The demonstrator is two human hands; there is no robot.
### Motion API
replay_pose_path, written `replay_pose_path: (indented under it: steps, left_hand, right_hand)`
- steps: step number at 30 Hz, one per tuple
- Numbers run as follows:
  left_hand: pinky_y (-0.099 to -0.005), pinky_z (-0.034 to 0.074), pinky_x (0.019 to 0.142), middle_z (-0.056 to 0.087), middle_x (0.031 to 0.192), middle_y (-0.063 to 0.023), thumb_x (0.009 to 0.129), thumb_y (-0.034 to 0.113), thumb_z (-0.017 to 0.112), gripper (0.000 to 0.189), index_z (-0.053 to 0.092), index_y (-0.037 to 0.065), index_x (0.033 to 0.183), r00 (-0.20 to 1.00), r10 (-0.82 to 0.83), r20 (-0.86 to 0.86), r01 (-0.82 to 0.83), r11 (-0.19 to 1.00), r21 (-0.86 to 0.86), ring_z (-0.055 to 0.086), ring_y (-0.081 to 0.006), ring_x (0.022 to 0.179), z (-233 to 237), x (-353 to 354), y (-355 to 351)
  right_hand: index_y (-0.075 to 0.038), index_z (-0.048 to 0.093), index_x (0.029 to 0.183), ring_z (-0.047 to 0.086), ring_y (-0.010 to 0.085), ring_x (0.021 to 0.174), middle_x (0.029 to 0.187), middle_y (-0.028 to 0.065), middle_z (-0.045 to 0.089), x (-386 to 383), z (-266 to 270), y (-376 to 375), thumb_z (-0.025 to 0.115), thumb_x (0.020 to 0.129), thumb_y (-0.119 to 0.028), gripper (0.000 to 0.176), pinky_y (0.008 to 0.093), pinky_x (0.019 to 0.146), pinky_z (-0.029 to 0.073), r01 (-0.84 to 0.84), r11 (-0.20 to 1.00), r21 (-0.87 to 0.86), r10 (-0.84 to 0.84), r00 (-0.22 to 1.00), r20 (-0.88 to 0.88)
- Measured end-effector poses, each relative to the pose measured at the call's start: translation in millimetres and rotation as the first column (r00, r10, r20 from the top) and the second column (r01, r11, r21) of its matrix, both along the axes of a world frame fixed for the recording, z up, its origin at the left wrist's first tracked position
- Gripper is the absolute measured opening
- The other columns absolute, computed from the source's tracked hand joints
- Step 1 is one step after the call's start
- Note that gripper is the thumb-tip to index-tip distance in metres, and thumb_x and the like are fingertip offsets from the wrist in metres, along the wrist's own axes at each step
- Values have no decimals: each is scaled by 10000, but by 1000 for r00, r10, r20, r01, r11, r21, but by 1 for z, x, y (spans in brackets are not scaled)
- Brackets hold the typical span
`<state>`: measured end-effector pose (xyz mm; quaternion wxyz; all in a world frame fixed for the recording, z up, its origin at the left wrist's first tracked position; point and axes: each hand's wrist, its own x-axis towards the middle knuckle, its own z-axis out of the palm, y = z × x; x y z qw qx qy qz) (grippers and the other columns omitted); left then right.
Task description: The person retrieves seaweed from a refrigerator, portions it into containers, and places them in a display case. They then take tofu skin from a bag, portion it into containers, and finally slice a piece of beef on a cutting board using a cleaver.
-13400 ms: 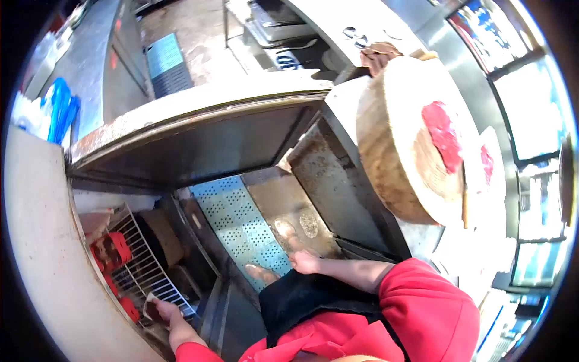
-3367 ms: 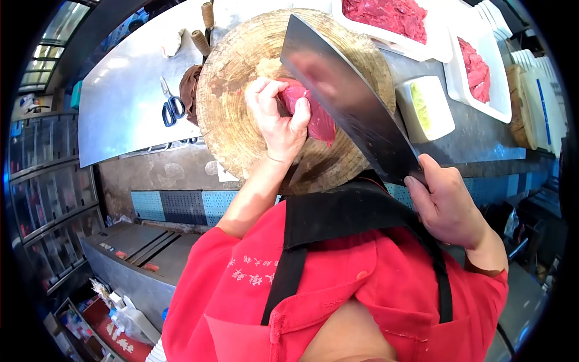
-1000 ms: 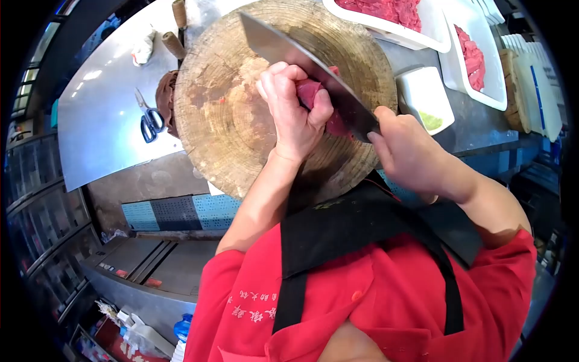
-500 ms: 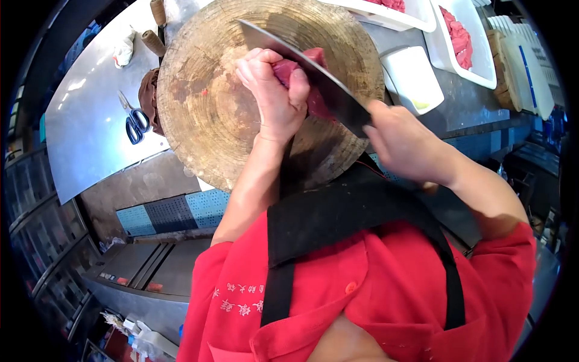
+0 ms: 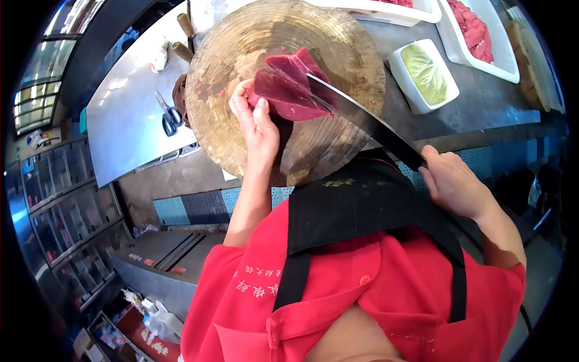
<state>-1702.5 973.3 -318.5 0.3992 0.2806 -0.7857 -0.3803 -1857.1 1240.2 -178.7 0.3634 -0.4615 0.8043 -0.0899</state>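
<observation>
A piece of dark red raw meat lies over the round wooden chopping block, its cut faces turned up. My left hand grips its near left side, the thumb in front and the fingers partly hidden behind. In my right hand is the handle of a large knife with a long dark blade. The blade slants up and left across the block, and its tip end meets the right side of the meat. A few red scraps dot the wood.
Right of the block stands a white container with a pale green leafy vegetable. White tubs of red meat sit behind it. On the metal table at left lie scissors, a dark brown cloth and two brown spools or handles.
The knife has drawn back toward the lower right, exposing more of the meat. My left hand has tilted the meat so its cut faces show. The whole view has shifted.
</observation>
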Motion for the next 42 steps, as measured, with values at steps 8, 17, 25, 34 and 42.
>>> replay_pose_path:
  steps: [8,17,25,34,42]
  left_hand:
    - [-337,530,814,562,1149,-180,738,-169,597,665,324,-7,1323,937,245,-247,101,486,868,610,-241,960,20,12,5]
    - [-335,515,846,598,1111,-161,722,-190,577,577,445,-18,1256,904,242,-352,215,455,864,610,-232,967,22,45,-16]
    - [-289,448,912,574,1178,-173,755,16,644,478,515,-41,1211,866,325,381,-246,939,-241,574,-222,1044,35,31,-94]
    - [-385,456,897,614,1029,-210,557,316,859,695,536,-31,1065,720,-304,624,429,901,-56,577,-350,1006,40,-109,-53]
    - [-278,491,800,660,867,-23,650,-42,768,339,609,46,936,728,-558,398,334,796,504,600,-114,799,68,-94,-53]
  right_hand:
    - [41,459,823,517,452,695,697,265,533,-29,12,14,560,802,-14,117,450,597,408,68,990,-121,-59,996,72]
    - [35,534,923,439,60,393,504,5,474,-43,17,18,504,855,-21,93,223,377,353,380,925,-22,-344,858,382]
    - [24,548,1008,433,58,396,529,-7,460,-40,2,30,496,879,-42,154,215,368,353,596,791,-140,-508,766,393]
    - [11,535,915,439,62,409,538,-3,462,-32,-15,43,510,883,-59,82,223,373,368,661,746,-84,-554,685,473]
    - [19,499,804,478,111,393,520,58,514,-41,-28,40,525,856,-40,83,286,387,389,590,785,-190,-501,784,367]
